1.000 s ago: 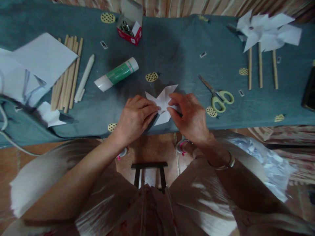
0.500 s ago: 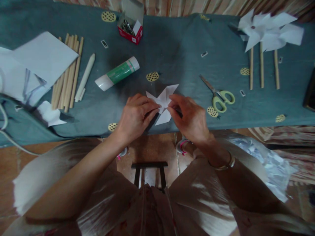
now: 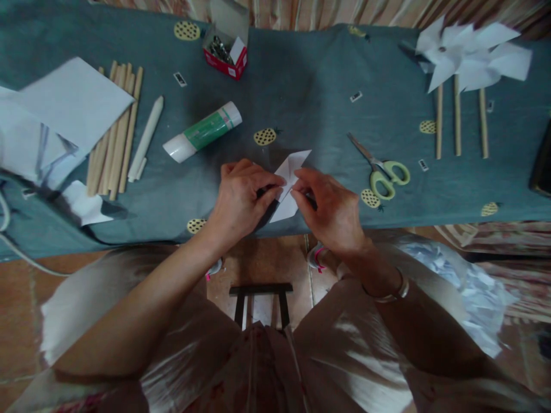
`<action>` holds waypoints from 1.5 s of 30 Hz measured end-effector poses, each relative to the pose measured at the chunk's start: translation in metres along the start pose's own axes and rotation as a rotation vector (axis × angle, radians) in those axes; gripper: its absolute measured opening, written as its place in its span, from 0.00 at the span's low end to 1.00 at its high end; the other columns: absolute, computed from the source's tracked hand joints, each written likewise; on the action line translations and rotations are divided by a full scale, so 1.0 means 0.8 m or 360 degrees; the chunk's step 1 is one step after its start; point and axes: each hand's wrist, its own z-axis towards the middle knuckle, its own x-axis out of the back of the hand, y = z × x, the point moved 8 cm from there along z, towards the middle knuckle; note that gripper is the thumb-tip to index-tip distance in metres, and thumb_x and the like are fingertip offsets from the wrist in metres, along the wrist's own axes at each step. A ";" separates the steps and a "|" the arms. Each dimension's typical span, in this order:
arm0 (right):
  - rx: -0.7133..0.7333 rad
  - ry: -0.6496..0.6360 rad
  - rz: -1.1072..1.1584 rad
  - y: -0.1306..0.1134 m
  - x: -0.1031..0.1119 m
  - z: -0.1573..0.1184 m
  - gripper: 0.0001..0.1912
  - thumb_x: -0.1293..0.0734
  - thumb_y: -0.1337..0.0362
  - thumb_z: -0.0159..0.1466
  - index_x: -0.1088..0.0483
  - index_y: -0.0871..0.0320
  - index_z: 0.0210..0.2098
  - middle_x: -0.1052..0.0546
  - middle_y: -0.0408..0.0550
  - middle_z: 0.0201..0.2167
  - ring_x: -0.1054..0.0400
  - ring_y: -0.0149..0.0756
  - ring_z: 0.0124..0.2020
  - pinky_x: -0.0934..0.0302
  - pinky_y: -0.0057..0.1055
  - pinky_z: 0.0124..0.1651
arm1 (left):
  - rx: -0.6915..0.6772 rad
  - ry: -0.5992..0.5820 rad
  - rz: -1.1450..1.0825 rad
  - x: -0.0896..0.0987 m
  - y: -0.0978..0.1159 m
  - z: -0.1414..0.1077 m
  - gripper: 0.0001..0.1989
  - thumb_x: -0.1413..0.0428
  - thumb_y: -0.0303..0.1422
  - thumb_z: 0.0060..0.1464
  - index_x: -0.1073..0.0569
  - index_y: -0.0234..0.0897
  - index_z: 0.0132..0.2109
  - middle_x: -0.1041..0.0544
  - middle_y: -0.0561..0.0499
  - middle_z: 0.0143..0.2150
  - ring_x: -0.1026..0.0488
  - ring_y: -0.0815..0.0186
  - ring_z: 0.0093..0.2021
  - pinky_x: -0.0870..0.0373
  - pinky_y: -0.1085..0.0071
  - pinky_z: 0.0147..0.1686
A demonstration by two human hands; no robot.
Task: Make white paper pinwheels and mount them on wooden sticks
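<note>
A small white paper pinwheel (image 3: 284, 213) is held between both hands at the table's near edge. My left hand (image 3: 247, 192) pinches its left side with thumb and forefinger, close to the centre. From the other side, my right hand (image 3: 329, 201) pinches the paper near the centre too. The fingertips cover the middle, so I cannot make out any small piece there. Beyond my hands lies a glue stick (image 3: 206, 132) with a green label. Green-handled scissors (image 3: 381, 169) rest to the right of my right hand.
Wooden sticks (image 3: 118, 132), a white pen (image 3: 146, 137) and paper sheets (image 3: 77, 103) lie on the left. An open red box (image 3: 226, 60) of small metal pieces stands at the back. Finished pinwheels (image 3: 469, 54) on sticks lie at the right. A plastic bag (image 3: 473, 292) sits below the table.
My left hand has shifted slightly over the paper, and the pinwheel's upper-left blade is now hidden behind its fingers. My right hand keeps its pinch almost in place. The view has shifted slightly.
</note>
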 end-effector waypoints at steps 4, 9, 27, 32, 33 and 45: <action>-0.0053 -0.0052 0.0035 0.002 -0.001 0.000 0.11 0.38 0.63 0.71 0.28 0.53 0.51 0.18 0.47 0.37 0.23 0.40 0.41 0.28 0.37 0.46 | 0.0032 0.0030 -0.0019 0.000 -0.001 0.003 0.09 0.45 0.36 0.65 0.20 0.44 0.43 0.17 0.51 0.38 0.25 0.58 0.43 0.36 0.56 0.48; -0.0088 -0.0083 0.0067 0.002 -0.003 0.000 0.11 0.38 0.62 0.71 0.28 0.51 0.50 0.18 0.48 0.38 0.23 0.42 0.41 0.29 0.40 0.47 | 0.0044 0.0067 -0.0062 0.001 -0.003 0.002 0.08 0.44 0.36 0.64 0.20 0.45 0.44 0.18 0.51 0.37 0.26 0.58 0.42 0.35 0.56 0.49; -0.0098 -0.0094 0.0091 0.002 -0.004 0.000 0.13 0.38 0.63 0.70 0.29 0.50 0.52 0.18 0.47 0.38 0.23 0.42 0.42 0.28 0.41 0.48 | 0.0058 0.0049 -0.0029 -0.002 -0.005 0.003 0.08 0.44 0.35 0.63 0.22 0.45 0.47 0.19 0.51 0.35 0.25 0.57 0.43 0.35 0.56 0.49; -0.0087 -0.0080 0.0060 0.002 -0.003 0.000 0.12 0.39 0.62 0.71 0.28 0.51 0.51 0.18 0.48 0.38 0.23 0.42 0.41 0.28 0.40 0.48 | 0.0081 0.0004 0.0011 -0.005 -0.006 0.004 0.09 0.45 0.35 0.63 0.22 0.45 0.48 0.19 0.50 0.35 0.25 0.56 0.45 0.35 0.55 0.49; -0.0072 -0.0067 0.0053 0.001 -0.002 0.000 0.12 0.39 0.62 0.71 0.28 0.51 0.51 0.18 0.48 0.38 0.23 0.42 0.41 0.28 0.40 0.48 | 0.0078 0.0013 -0.0001 -0.005 -0.006 0.004 0.09 0.45 0.35 0.63 0.22 0.45 0.48 0.19 0.50 0.35 0.25 0.56 0.44 0.35 0.55 0.49; 0.0066 0.0038 -0.0029 -0.005 0.000 -0.003 0.13 0.38 0.65 0.70 0.27 0.56 0.52 0.17 0.49 0.38 0.22 0.43 0.39 0.27 0.40 0.46 | 0.0045 0.0090 -0.0028 -0.001 -0.004 0.003 0.07 0.44 0.35 0.62 0.22 0.45 0.46 0.19 0.52 0.33 0.25 0.58 0.41 0.33 0.55 0.47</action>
